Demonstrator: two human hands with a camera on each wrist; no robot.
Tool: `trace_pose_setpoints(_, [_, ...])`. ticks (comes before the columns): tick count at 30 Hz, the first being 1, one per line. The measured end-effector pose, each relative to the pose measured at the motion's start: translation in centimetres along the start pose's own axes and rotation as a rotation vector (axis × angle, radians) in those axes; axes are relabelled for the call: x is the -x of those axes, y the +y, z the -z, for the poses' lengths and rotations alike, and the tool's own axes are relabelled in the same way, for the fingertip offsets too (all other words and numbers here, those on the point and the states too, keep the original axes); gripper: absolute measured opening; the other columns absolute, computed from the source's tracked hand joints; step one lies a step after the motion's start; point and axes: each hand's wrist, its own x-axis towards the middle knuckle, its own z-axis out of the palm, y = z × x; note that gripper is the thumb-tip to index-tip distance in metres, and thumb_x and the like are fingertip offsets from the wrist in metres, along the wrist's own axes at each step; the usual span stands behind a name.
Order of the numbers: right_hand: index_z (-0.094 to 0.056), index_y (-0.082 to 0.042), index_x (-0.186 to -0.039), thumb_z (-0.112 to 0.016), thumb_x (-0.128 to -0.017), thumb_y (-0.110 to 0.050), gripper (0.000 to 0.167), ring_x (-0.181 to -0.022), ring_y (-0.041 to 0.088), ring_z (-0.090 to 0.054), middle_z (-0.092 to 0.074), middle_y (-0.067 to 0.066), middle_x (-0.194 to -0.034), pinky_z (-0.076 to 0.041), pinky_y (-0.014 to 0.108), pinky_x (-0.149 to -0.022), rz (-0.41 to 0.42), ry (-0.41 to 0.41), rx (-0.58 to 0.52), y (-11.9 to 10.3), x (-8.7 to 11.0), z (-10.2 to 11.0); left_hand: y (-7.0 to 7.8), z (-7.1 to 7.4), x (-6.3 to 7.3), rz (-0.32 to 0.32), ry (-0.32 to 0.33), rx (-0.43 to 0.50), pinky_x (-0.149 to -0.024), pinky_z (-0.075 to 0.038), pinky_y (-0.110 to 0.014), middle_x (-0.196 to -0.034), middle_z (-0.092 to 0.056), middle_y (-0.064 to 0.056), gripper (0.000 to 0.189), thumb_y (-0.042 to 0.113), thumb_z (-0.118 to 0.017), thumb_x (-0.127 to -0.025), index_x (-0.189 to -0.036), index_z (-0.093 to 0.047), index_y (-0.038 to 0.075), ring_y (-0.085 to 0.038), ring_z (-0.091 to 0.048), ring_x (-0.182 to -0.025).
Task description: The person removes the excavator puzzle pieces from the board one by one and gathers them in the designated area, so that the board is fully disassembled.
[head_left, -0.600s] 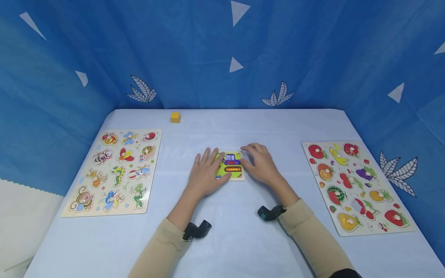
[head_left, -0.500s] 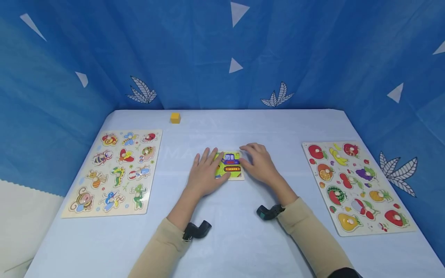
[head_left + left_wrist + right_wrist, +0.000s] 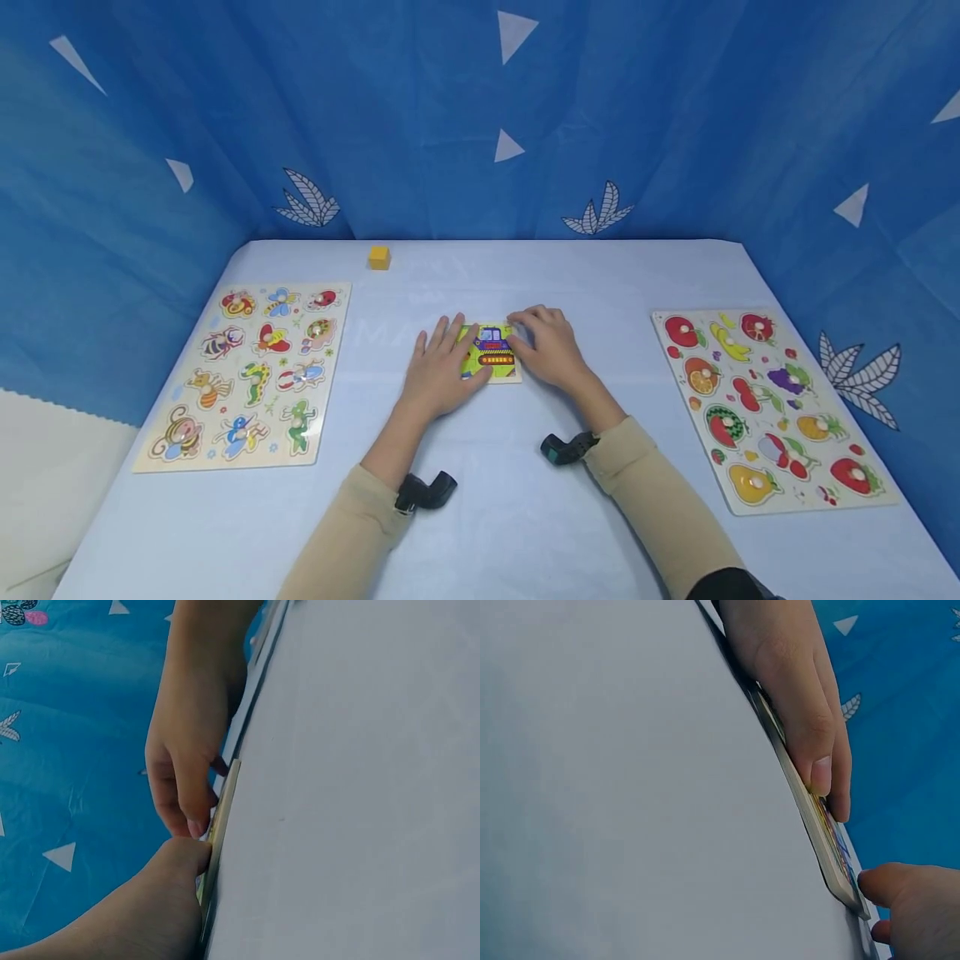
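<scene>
Your small picture board lies flat on the table, near its middle, between your two hands. It shows a purple vehicle with an orange track on a yellow-green ground, and a pale border is visible along its right and lower sides. Your left hand covers the left part of this board. Its fingers are straight and a little spread, pointing away from you, and they are not curled round anything. In the right wrist view, your left thumb rests on the board's top face. Your right hand is at the upper right of the board, with its fingers loosely bent. A gap shows between thumb and forefinger, and their tips come to the right edge of the board; I cannot tell if they press it or only touch it.

Farther out, on your left, lies a large insect puzzle, and on your right a large fruit puzzle, both well apart from your hands. A yellow block sits near the far edge of the table, left of the middle. Behind the table hangs a blue cloth with white triangles and leaves.
</scene>
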Motion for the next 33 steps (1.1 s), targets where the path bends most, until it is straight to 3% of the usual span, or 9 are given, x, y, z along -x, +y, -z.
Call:
trace_pose_setpoints(19, [-0.06, -0.024, -0.124, -0.059, -0.096, -0.044, 0.035, -0.128, 0.031, -0.039, -0.053, 0.004, -0.133, -0.034, 0.052, -0.107, -0.016, -0.085, 0.061, 0.0, -1.6, -0.3, -0.3, -1.1, -0.5, 0.009, 0.056, -0.029, -0.125, -0.007, -0.055, -0.169, -0.012, -0.002, 0.079, 0.069, -0.037, -0.093, -0.159, -0.023, 0.028, -0.027, -0.006, -0.157])
trace_pose_setpoints(33, [-0.059, -0.019, -0.115, -0.058, -0.097, -0.035, 0.024, -0.126, 0.03, -0.036, -0.05, 0.005, -0.128, -0.03, 0.051, -0.107, -0.004, -0.126, -0.017, 0.0, -2.2, -0.3, -0.4, -1.1, -0.6, 0.015, 0.079, -0.016, -0.125, -0.009, -0.054, -0.168, -0.017, -0.002, 0.08, 0.069, -0.04, -0.092, -0.158, -0.026, 0.027, -0.027, -0.011, -0.156])
